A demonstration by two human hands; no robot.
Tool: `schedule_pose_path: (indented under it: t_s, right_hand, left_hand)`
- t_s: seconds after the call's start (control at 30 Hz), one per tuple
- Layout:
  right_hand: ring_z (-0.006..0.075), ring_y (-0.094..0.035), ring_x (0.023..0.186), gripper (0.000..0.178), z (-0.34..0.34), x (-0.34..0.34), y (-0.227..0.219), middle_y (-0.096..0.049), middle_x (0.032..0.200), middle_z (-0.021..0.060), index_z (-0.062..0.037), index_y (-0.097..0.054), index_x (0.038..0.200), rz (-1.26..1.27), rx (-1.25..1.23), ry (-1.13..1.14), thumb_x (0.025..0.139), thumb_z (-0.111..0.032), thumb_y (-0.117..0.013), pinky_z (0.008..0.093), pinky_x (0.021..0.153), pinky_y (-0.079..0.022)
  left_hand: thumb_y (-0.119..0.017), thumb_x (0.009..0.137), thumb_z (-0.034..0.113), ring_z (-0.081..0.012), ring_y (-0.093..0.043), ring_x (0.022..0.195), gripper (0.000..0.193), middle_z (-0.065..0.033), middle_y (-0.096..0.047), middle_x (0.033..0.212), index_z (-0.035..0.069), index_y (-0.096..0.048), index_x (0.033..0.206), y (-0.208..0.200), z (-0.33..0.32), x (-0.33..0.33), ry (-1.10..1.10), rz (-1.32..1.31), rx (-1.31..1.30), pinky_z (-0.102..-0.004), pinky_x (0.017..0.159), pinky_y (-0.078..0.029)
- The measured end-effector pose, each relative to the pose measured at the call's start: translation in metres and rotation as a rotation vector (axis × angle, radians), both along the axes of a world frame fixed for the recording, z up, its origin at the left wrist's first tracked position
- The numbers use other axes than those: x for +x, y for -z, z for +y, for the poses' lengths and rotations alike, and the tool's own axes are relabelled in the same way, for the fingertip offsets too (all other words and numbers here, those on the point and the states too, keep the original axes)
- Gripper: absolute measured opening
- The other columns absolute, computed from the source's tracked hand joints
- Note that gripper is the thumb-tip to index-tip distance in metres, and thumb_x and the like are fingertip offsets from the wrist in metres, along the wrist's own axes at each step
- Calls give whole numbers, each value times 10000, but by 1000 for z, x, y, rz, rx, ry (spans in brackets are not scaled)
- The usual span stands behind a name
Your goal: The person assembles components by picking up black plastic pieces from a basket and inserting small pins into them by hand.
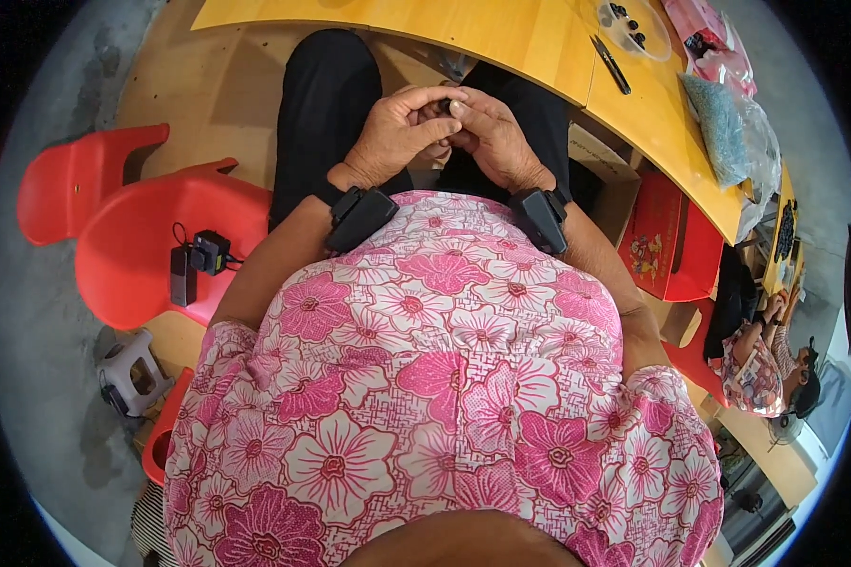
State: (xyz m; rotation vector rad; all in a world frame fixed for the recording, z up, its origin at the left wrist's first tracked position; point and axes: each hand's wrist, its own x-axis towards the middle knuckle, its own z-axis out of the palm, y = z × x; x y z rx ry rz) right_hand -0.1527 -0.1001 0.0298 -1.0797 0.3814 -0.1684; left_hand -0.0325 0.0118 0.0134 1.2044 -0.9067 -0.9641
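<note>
My left hand (399, 135) and my right hand (494, 135) meet above my lap, near the edge of the yellow table (501, 42). Fingers and thumbs of both are closed in a pinch around a small black piece (446, 107). Most of the piece is hidden by the fingertips, so its kind cannot be made out. On the table at the right, a clear round dish (656, 26) holds several small black pieces (637, 38). A black pen (611, 65) lies beside the dish.
A bag of teal granules (717, 128) and pink packaging (714, 42) lie along the table's right side. Below it stands a red box (659, 227). At left, a red chair (128, 248) carries black devices (210, 252). Another person (758, 364) sits at far right.
</note>
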Motion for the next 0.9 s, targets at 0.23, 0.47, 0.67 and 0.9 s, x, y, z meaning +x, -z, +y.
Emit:
schedule_pose_path:
  t_s: [0.23, 0.47, 0.67, 0.9]
  right_hand:
    - [101, -579, 685, 225, -6, -2, -9, -605, 806, 45, 1, -535, 1045, 34, -496, -25, 925, -178, -470, 241, 628, -485]
    - [109, -565, 657, 201, -7, -2, -5, -595, 767, 67, -21, -553, 1038, -51, -760, 18, 894, -143, -485, 250, 609, -479]
    - [108, -554, 671, 187, -6, -1, -2, -587, 769, 59, -29, -556, 1031, -86, -784, 67, 901, -148, -491, 243, 596, -471]
    - [73, -502, 625, 183, -7, 2, -4, -554, 743, 11, -33, -563, 1000, -24, -522, 39, 932, -183, -484, 231, 595, -461]
  left_hand:
    - [-616, 872, 146, -86, -599, 746, 457, -58, -600, 913, -3, -456, 1274, -14, 1, -1, 46, 213, 54, -197, 621, -537]
    - [-597, 887, 181, -87, -606, 784, 438, -61, -603, 940, 2, -470, 1266, -15, 0, -4, 42, 164, 45, -206, 634, -546]
    - [-585, 895, 214, -46, -500, 721, 418, 2, -575, 942, 11, -502, 1251, -17, 0, -8, 2, 147, 53, -189, 618, -440]
    - [-561, 907, 187, -48, -520, 662, 401, -15, -580, 876, -6, -492, 1251, -12, -5, -6, -59, 93, 32, -182, 593, -469]
